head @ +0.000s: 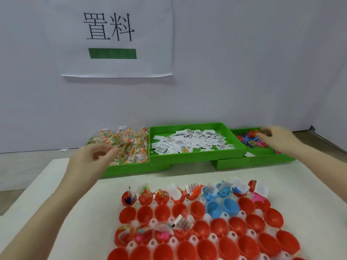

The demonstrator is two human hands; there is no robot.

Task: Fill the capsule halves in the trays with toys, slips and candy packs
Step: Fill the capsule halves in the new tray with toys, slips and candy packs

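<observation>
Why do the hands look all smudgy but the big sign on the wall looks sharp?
Head view: both the left hand and the right hand are smeared by motion blur; the sign is crisp. Lighting is soft and even, with faint shadows under the green trays. The wide lens bends the table edges.

A big white paper sign (116,37) hangs on the wall above the green trays. It has two large black Chinese signs on it: 置料. Just under those words on the same paper is a plain green bar (112,53) with no words. The little white slips (189,142) in the middle green tray (197,156), below the sign, have black print, but it is too small to read.
</observation>
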